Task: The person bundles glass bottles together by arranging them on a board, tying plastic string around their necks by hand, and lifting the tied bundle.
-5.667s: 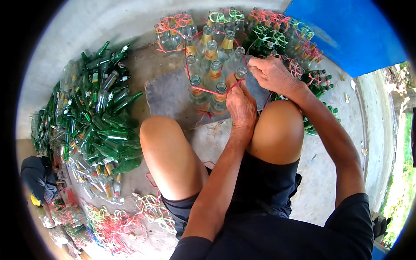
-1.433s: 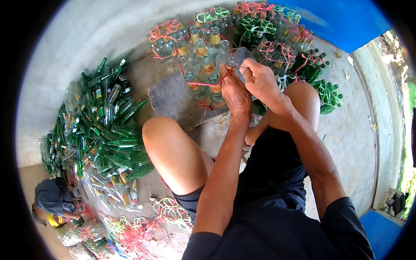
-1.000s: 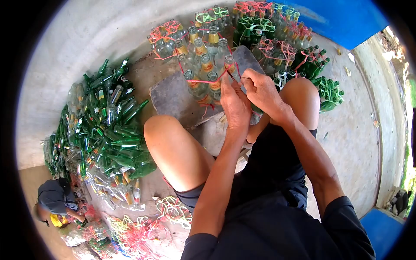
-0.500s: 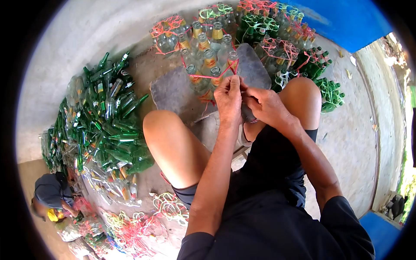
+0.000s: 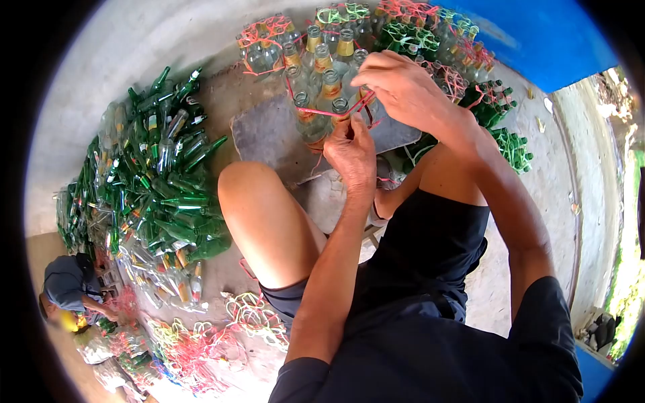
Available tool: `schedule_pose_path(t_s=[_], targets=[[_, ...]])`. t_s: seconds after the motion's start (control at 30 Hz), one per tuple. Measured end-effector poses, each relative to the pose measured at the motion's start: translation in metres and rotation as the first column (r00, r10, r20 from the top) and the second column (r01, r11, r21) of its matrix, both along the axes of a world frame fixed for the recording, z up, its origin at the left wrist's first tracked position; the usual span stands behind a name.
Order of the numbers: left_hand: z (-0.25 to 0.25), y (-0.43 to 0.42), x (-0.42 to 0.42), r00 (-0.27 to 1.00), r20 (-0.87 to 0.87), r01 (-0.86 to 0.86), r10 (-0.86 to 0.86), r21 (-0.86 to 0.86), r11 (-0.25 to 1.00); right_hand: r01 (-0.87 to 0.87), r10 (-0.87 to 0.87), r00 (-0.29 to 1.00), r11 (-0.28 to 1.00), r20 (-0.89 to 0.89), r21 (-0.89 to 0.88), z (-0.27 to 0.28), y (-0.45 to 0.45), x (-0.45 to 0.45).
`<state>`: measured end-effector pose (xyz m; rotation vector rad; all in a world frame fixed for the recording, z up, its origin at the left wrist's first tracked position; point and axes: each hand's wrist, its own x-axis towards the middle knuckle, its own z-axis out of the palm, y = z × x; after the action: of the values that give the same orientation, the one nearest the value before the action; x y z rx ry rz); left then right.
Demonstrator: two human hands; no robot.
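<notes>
A group of clear bottles with yellow and red labels stands upright on a grey slab. A pink strap runs round their necks. My left hand is closed, thumb and fingers pinching the strap beside the nearest bottle neck. My right hand arches over the right-hand bottles, its fingers bent above the strap; its fingertips are partly hidden, and the strap passes beneath them.
Loose green and clear bottles lie heaped at the left. Strapped bottle bundles stand behind and right. Pink and green straps lie at lower left, near another person. A blue panel is at upper right.
My right hand has moved up and over the right-hand bottles, away from my left hand. My left hand has lowered slightly, still at the strap. The view has shifted a little.
</notes>
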<state>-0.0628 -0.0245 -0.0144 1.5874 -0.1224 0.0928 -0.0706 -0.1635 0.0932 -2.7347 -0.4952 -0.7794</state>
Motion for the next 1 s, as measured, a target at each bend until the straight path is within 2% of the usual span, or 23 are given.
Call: schedule_pose_path(t_s=[0.07,0.13,0.27,0.37,0.47,0.57,0.67,0.77,0.87,0.97,1.0], targets=[[0.005,-0.001,-0.002,0.999,-0.031,-0.041,0.042,0.016,0.999,-0.064,0.051,0.995,0.987,-0.088,-0.149,-0.006,-0.006,0.02],[0.006,-0.004,-0.005,0.997,-0.021,-0.079,0.08,0.018,0.997,-0.073,-0.012,0.951,0.963,-0.31,-0.261,-0.011,-0.01,0.035],[0.002,-0.009,-0.005,0.992,-0.039,-0.121,0.122,0.032,0.992,-0.085,-0.179,0.739,0.931,-0.649,-0.354,0.002,0.005,0.053],[-0.001,-0.012,-0.004,0.989,-0.01,-0.144,0.144,0.034,0.989,-0.13,-0.121,0.7,0.947,-0.704,-0.292,-0.004,0.003,0.064],[-0.004,-0.013,-0.003,0.989,-0.01,-0.149,0.15,0.025,0.988,-0.114,-0.1,0.5,0.977,-0.86,-0.18,0.008,0.006,0.078],[0.0,-0.013,-0.005,0.988,-0.018,-0.156,0.155,-0.021,0.988,-0.141,-0.135,0.361,0.97,-0.923,-0.197,0.012,0.008,0.09],[0.002,-0.009,-0.005,0.991,-0.063,-0.115,0.115,0.0,0.993,-0.113,-0.158,0.353,0.971,-0.922,-0.209,0.017,0.012,0.093],[0.001,-0.009,-0.007,0.993,-0.049,-0.106,0.105,-0.017,0.994,-0.106,-0.079,0.409,0.985,-0.909,-0.133,0.014,0.004,0.091],[-0.002,-0.011,-0.009,0.991,-0.119,-0.066,0.055,-0.094,0.993,0.02,0.138,0.54,0.984,-0.831,0.176,-0.001,-0.009,0.081],[0.001,-0.012,-0.011,0.992,-0.128,-0.036,0.015,-0.158,0.987,0.126,0.079,0.56,0.976,-0.825,0.179,0.008,-0.007,0.07],[0.002,-0.012,-0.011,0.989,-0.148,-0.026,0.002,-0.161,0.987,0.161,0.109,0.567,0.957,-0.816,0.239,0.009,-0.008,0.069]])
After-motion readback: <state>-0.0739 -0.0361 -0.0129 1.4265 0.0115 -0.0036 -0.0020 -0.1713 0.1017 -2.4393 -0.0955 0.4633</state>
